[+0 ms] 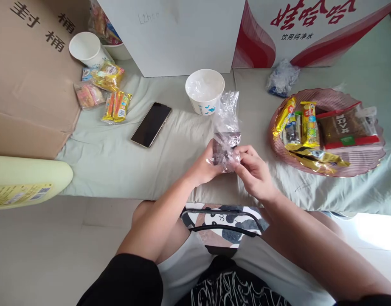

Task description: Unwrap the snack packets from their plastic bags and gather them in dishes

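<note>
My left hand (204, 165) is wrapped around a small dark box (218, 148), whose contents I cannot make out. Crumpled clear plastic wrap (227, 108) covers the box's front and rises above it. From the right, the fingertips of my right hand (254, 172) pinch the near part of this wrap against the box. Just beyond stands a white paper bucket (203, 104) with a blue print, holding some clear plastic. To the left of my hands a dark-screened phone (151, 125) lies face up on the cloth.
A pink glass bowl (278, 149) of packaged snacks sits at the right, with a crumpled plastic bag (283, 78) behind it. Wrapped snacks (117, 106) and another paper bucket (87, 49) are at the left. Cartons (189, 38) line the back; a pale-yellow container (29, 172) juts in.
</note>
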The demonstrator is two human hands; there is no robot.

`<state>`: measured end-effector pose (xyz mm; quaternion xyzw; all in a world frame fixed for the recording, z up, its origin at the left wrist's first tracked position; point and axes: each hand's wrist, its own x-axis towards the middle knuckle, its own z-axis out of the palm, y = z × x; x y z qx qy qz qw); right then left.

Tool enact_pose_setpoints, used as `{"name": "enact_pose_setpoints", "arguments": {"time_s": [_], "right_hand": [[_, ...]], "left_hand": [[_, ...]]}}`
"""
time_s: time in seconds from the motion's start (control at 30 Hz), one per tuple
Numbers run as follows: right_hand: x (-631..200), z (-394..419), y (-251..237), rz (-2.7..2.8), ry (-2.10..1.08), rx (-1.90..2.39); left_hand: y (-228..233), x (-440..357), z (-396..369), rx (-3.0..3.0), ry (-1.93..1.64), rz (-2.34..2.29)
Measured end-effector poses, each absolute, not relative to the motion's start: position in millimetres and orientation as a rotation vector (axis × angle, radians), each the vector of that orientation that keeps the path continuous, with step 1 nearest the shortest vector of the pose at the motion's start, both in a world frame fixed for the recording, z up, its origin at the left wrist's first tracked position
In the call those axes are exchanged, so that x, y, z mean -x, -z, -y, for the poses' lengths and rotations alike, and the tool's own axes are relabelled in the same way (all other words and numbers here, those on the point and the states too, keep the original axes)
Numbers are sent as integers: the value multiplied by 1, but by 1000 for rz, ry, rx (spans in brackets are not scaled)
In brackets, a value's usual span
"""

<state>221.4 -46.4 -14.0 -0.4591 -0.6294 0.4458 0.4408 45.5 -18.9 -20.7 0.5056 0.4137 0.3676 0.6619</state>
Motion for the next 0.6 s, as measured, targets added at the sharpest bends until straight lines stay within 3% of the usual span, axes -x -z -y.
{"name": "enact_pose_setpoints", "arguments": {"time_s": [0.1, 0.43, 0.6], "right_hand": [[-226, 47, 14, 1608, -1071, 1127], [-234, 49, 18, 1424, -1470, 986], [-236, 47, 13, 1646, -1079, 1046]], "left_hand": [[22, -48, 18, -1202, -828, -937], [22, -49, 20, -1121, -822, -961], [19, -49, 20, -1142, -857, -1017]]}}
